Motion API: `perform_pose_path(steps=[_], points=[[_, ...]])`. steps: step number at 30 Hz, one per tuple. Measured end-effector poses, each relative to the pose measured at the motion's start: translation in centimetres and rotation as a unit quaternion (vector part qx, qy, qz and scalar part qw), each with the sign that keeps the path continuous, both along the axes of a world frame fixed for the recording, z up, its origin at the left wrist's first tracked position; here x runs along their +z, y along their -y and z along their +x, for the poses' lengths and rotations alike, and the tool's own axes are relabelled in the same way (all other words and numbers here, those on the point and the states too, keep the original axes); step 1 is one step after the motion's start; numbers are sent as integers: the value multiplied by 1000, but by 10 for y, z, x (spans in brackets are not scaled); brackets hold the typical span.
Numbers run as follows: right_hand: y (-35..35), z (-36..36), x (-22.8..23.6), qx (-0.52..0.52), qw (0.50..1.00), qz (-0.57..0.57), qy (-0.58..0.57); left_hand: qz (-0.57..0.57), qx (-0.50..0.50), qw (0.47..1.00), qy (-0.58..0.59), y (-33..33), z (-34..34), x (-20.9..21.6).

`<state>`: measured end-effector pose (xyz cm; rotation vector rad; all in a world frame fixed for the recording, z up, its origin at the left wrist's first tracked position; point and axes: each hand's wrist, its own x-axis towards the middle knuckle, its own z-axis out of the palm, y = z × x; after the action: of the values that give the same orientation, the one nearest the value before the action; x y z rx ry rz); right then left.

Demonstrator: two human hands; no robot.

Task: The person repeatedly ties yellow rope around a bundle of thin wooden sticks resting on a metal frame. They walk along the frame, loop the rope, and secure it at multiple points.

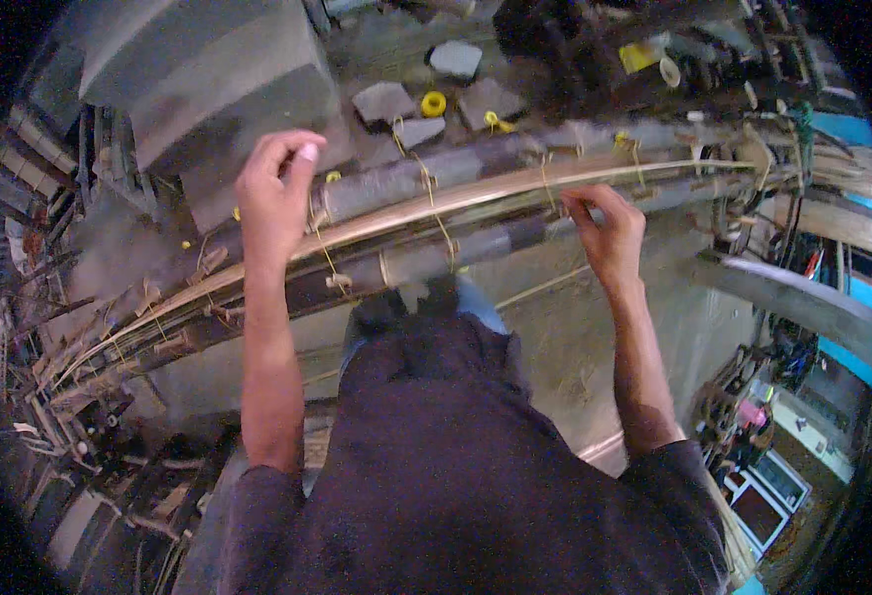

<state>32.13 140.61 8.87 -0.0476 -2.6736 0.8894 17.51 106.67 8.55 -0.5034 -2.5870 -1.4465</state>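
A long bundle of thin pale strips runs across in front of me between two thick poles. Yellow cords cross it at intervals, tied to the poles. Above the far pole, my left hand is raised with its fingers curled and the thumb against the forefinger. My right hand pinches close to the near pole beside a yellow cord, fingertips together. Whatever lies between the fingertips of either hand is too small to make out.
Beyond the poles lie flat grey stones and a yellow ring-shaped roll. A large grey block stands at the far left. Wooden posts rise at the far right. A grey beam juts in at right.
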Motion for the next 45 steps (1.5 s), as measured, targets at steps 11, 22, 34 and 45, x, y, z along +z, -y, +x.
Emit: perform_pose_path(steps=[11, 22, 34, 45], points=[[-38, 30, 13, 24, 984, -144, 101, -201, -353, 909, -95, -149, 13, -24], [4, 163, -122, -26, 876, -293, 382, -393, -505, 745, -189, -172, -14, -24], [97, 66, -68, 143, 852, -397, 311, -138, -118, 982, 53, -68, 19, -7], [137, -161, 91, 393, 893, 24, 217, -244, -87, 966, 17, -75, 80, -67]])
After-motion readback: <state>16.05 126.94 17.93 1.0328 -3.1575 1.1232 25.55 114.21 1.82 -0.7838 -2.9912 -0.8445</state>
